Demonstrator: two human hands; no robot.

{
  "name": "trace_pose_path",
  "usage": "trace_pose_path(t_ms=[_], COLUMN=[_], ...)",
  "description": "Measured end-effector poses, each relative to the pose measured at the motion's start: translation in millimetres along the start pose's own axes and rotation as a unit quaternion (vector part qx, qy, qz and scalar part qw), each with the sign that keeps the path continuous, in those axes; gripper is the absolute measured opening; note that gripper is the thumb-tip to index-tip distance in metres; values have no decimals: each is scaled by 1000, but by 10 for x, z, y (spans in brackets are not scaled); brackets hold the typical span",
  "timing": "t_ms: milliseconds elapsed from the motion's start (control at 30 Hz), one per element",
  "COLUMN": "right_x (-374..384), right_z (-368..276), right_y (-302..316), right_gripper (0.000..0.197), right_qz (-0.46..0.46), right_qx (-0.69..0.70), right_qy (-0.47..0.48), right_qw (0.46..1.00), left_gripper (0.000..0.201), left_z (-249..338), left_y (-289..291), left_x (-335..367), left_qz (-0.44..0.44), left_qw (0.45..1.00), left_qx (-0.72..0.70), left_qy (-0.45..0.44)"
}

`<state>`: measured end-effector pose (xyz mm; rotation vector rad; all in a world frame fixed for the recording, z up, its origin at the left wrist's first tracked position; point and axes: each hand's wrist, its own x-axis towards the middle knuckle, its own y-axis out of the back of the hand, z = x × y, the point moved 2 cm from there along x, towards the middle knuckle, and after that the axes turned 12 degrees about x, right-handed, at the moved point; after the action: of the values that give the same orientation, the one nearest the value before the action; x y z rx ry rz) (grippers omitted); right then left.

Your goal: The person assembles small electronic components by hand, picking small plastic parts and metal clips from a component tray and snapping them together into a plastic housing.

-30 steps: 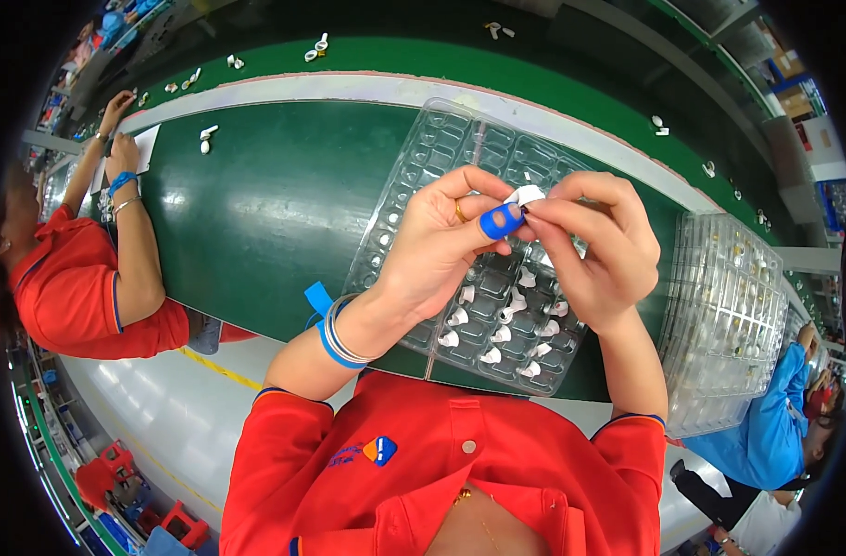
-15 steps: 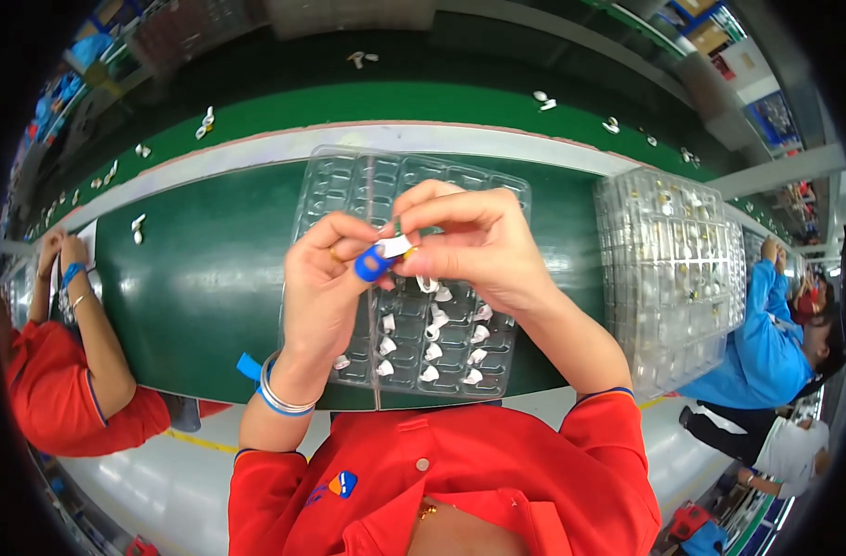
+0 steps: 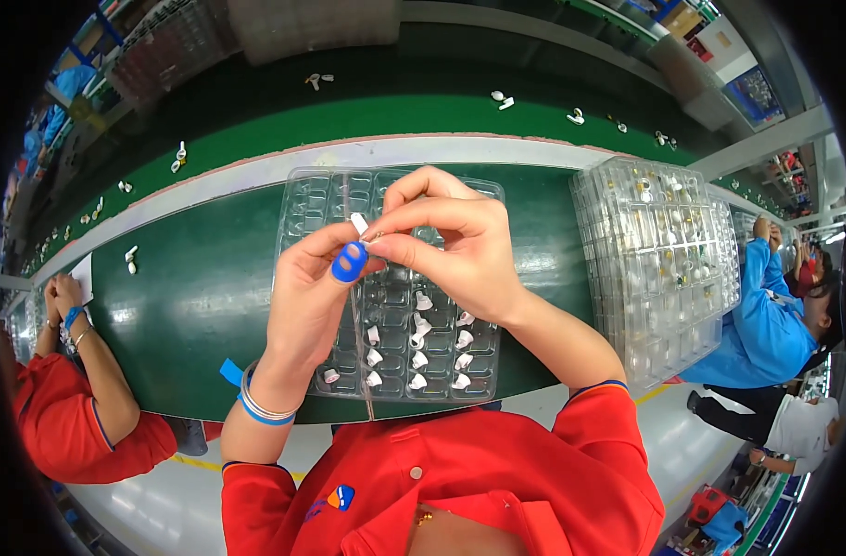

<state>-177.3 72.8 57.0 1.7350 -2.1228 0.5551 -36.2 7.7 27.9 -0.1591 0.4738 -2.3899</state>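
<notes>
Over a clear plastic tray, both hands meet with their fingertips close together. My left hand (image 3: 303,296) pinches a small white earbud part (image 3: 359,223), its flat end sticking up past the fingers. A blue finger cover (image 3: 348,263) with a hole sits on the left thumb. My right hand (image 3: 465,250) is closed in a pinch beside the part, thumb against forefinger; a tiny thin bit shows at its tips, too small to name. Below lies the clear tray (image 3: 298,190), several white earbud pieces (image 3: 418,360) standing in its near compartments.
To the right stands a tall stack of filled clear trays (image 3: 659,324). A loose white earbud (image 3: 131,259) lies left on the green table (image 3: 191,306). Beyond a pale rail (image 3: 386,151), more earbuds lie on a green belt (image 3: 349,116). People work at either side.
The white part has turned from lying sideways to standing more upright above the left thumb. My right fingers have drawn in lower beside it. The whole view has shifted a little.
</notes>
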Motion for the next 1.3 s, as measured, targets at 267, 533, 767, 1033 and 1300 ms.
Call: trace_pose_path(t_ms=[267,533,767,1033,1300], right_x=[-10,-44,-50,-59,-12], right_z=[109,118,129,108,55], right_y=[-69,-88,-145,-122,-151], right_gripper=[9,5,6,8,17], right_qz=[63,65,78,80,119], right_qx=[225,115,100,127,175], right_qy=[-192,-115,-133,-93,-226], right_qw=[953,984,983,984,951], left_gripper=[24,20,16,17,16], left_z=[19,-44,-34,-36,5], left_y=[45,-25,-16,6,24], left_x=[-3,-15,-37,-56,-57], left_qz=[13,12,30,40,90], left_qw=[971,995,981,977,889], left_qx=[224,95,174,186,389], left_qy=[-77,-20,-84,-99,-226])
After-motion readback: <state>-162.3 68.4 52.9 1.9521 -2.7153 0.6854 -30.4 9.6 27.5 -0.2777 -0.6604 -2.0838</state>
